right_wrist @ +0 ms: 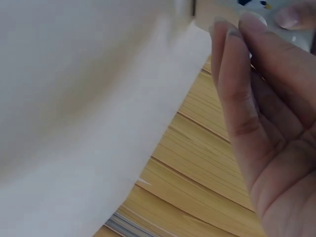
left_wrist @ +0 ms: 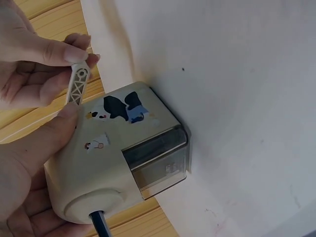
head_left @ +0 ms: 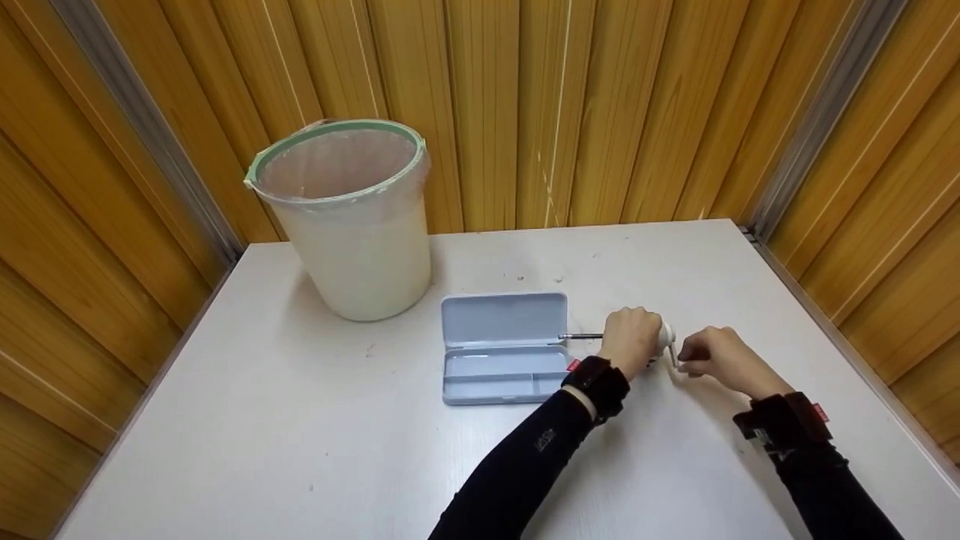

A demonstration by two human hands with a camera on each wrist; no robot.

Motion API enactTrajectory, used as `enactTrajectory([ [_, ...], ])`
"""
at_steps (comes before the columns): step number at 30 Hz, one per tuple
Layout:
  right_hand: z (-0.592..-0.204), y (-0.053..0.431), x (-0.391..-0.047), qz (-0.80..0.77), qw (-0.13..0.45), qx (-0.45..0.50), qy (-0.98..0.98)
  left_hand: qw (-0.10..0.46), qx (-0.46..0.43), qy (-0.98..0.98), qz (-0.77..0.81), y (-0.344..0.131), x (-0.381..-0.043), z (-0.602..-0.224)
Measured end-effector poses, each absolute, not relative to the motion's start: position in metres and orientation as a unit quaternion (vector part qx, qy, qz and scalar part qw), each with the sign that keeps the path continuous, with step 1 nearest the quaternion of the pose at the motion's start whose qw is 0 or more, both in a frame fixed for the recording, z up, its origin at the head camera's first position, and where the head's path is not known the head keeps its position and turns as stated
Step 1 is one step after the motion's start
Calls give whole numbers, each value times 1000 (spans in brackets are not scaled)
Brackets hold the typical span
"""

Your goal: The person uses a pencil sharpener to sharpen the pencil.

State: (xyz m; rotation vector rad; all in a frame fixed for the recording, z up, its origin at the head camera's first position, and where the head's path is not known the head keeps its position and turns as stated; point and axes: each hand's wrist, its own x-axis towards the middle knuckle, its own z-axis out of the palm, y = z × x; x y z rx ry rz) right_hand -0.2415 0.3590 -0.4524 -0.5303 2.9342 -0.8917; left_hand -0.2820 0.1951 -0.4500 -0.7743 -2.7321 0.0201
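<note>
My left hand point(head_left: 631, 337) grips a white crank pencil sharpener point(left_wrist: 111, 153) with penguin-like stickers and a clear shavings drawer point(left_wrist: 160, 165). A dark pencil point(head_left: 583, 336) sticks out of its front, pointing left in the head view. At the sharpener's other end, my right hand point(head_left: 724, 361) pinches the end of the crank handle point(left_wrist: 78, 84) between thumb and fingers. In the right wrist view the right hand point(right_wrist: 266, 108) hides most of the handle, and only a corner of the sharpener point(right_wrist: 217, 14) shows.
A light blue pencil case point(head_left: 487, 364) lies open left of the sharpener, its lid toward the back and its tray divided into compartments. Farther back on the left stands a white bin point(head_left: 367, 262) with a green rim and a plastic liner. Wood-patterned walls enclose the white table point(head_left: 300, 435).
</note>
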Motion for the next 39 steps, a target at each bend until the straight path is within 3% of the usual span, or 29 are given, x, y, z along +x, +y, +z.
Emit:
enactTrajectory([
  [8, -439, 355, -229, -275, -34, -169, 946, 152, -271, -950, 0, 194, -282, -449],
  [32, -449, 343, -240, -284, -301, -134, 901, 163, -298, -940, 8, 192, -287, -447],
  [39, -451, 341, -249, -254, -324, -143, 900, 156, -304, -940, -1, 191, -285, -450],
])
